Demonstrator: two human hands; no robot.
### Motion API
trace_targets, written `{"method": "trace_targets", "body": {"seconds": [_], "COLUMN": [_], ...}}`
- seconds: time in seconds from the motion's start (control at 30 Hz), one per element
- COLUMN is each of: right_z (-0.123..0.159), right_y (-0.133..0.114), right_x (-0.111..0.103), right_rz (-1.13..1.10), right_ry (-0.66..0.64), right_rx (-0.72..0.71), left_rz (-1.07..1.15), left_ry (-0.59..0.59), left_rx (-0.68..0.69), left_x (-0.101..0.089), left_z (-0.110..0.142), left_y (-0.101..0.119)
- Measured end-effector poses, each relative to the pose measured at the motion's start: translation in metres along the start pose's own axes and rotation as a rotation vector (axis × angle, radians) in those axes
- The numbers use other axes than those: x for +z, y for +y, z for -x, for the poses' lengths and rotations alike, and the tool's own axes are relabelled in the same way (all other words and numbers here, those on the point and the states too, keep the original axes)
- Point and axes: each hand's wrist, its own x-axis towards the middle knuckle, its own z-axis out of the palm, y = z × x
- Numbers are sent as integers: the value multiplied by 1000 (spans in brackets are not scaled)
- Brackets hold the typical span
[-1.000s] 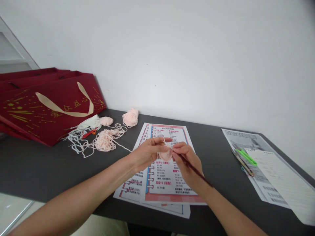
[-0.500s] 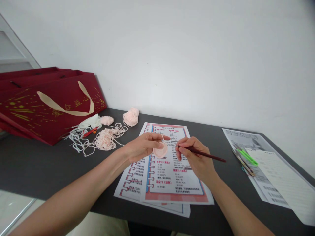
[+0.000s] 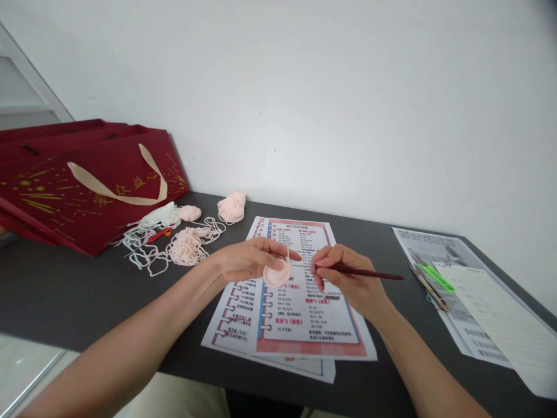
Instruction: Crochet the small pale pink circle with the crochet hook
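Between the thumb and fingers of my left hand [image 3: 250, 259] is a small round pale pink crochet piece [image 3: 277, 274]. A strand of pink yarn rises from it to my outstretched index finger. My right hand [image 3: 343, 268] grips a crochet hook [image 3: 369, 272] with a dark reddish-brown handle, held like a pen. The thin metal tip points left to the top edge of the crochet piece; whether it sits in a stitch is too small to tell. Below both hands lie printed pattern sheets [image 3: 304, 347].
At the left, a loose heap of pink yarn [image 3: 187, 247], white yarn [image 3: 161, 216] and a pink yarn ball [image 3: 232, 206] lie near dark red gift bags [image 3: 87, 180]. To the right, a bright green tool [image 3: 437, 277] rests on papers [image 3: 513, 313]. A white wall [image 3: 348, 116] stands behind.
The crochet piece has shifted slightly left and down in my left hand. My right hand has tilted the hook closer to level, its handle end moving a little right and up.
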Motion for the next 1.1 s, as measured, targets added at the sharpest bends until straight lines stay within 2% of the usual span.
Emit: {"method": "trace_targets", "body": {"seconds": [0.13,0.27,0.37,0.5,0.6,0.7,0.93,1.1], "right_z": [0,-2,-4,-7,-8,-7,-5,-3], "right_y": [-5,-6,-1,7,10,10,6,11], "right_x": [-1,0,2,10,19,22,17,14], "right_rz": [-53,-209,-320,-425,-456,-436,-285,-123], "right_ry": [-43,-12,53,157,235,273,217,212], "right_rx": [60,164,257,319,275,225,146,20], "left_rz": [-21,-90,-251,-473,-479,-391,-329,-337], "left_ry": [-57,-66,43,274,377,370,373,400], "left_rx": [-49,-37,115,389,460,459,432,451], "left_x": [-3,-1,4,16,22,23,22,23], "left_z": [1,1,-1,-7,-11,-14,-14,-14], "left_y": [0,0,-2,-10,-17,-22,-24,-23]}}
